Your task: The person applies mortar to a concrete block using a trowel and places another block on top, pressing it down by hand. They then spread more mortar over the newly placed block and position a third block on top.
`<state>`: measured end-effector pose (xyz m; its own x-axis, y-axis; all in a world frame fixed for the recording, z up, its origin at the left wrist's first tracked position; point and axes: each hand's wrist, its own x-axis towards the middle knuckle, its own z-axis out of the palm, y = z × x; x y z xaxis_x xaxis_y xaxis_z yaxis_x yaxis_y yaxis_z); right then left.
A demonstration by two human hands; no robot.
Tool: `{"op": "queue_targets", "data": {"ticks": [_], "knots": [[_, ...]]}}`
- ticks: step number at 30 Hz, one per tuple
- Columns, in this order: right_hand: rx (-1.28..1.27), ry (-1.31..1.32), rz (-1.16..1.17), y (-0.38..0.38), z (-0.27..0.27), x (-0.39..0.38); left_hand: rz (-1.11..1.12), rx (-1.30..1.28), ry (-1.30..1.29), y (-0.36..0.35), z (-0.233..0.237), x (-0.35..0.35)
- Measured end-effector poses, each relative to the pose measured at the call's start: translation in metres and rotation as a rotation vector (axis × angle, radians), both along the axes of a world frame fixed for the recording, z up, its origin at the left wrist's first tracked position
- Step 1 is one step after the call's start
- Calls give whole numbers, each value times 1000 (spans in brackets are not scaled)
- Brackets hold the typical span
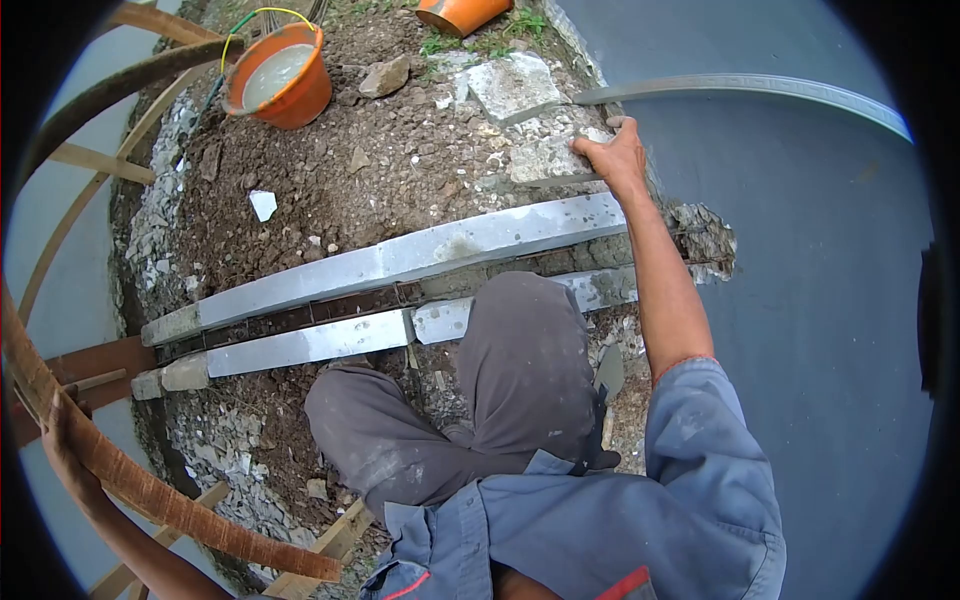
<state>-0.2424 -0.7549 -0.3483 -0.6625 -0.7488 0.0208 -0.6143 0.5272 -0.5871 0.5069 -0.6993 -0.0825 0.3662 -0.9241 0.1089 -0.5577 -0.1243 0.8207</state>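
Observation:
My right hand (618, 160) reaches forward, its fingers bent over the right end of a broken concrete chunk (550, 161) that rests on the rubble. Another flat concrete piece (515, 85) lies just beyond it. At the far left, my left hand (62, 440) grips the edge of a rough wooden plank (150, 475); part of its fingers is hidden by the wood. Two rows of pale blocks, a far row (400, 258) and a near row (310, 342), run across the ground before my knees. A narrow gap with thin metal bars lies between them.
An orange bucket (300, 100) with greyish liquid stands at upper left, and another orange bucket (465, 14) lies tipped at the top. A trowel (609, 372) is beside my knee. A metal strip (760, 86) extends over the grey wall (800, 250). Wooden braces (100, 162) cross the left side.

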Motion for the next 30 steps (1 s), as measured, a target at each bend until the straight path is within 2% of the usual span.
{"op": "queue_targets", "data": {"ticks": [2, 5, 11, 15, 17, 18, 19, 20, 22, 23, 25, 26, 28, 29, 30], "knots": [[8, 19, 3, -7, -7, 0, -26, 46, -31, 1, 0, 14], [4, -39, -8, -18, -20, -3, -10, 6, -98, 3, 0, -1], [-41, -104, 29, -39, -44, -6, 27, 30, -62, 3, 0, 19], [-131, -216, 17, -63, -58, -10, 64, 17, -43, 4, 4, 21], [-359, -358, -14, -72, -65, -12, 75, 9, -60, 2, 4, 22], [-390, -380, 43, -74, -68, -15, 76, -26, -86, 3, 3, 27], [-392, -373, 34, -74, -67, -22, 75, -63, -109, 3, 3, 31], [-328, -225, 132, -74, -61, -28, 63, -65, -101, 3, 3, 29], [-246, -18, 302, -65, -36, -26, 29, -206, -678, 0, 4, 20], [-246, -5, 291, -60, -16, -23, 18, -213, -665, -1, -1, -3], [315, -25, 481, -49, 14, -18, 302, -377, -933, 8, -12, -88], [293, 32, 542, -42, 6, -14, 264, -560, -799, 9, -28, -119], [385, -145, 749, -20, -16, -9, 49, -780, -809, -3, -57, -175], [334, 11, 838, -5, -30, -7, 18, -627, -509, -2, -85, -227], [433, 54, 876, 5, -46, -7, -153, -526, -528, -9, -112, -252]]}}
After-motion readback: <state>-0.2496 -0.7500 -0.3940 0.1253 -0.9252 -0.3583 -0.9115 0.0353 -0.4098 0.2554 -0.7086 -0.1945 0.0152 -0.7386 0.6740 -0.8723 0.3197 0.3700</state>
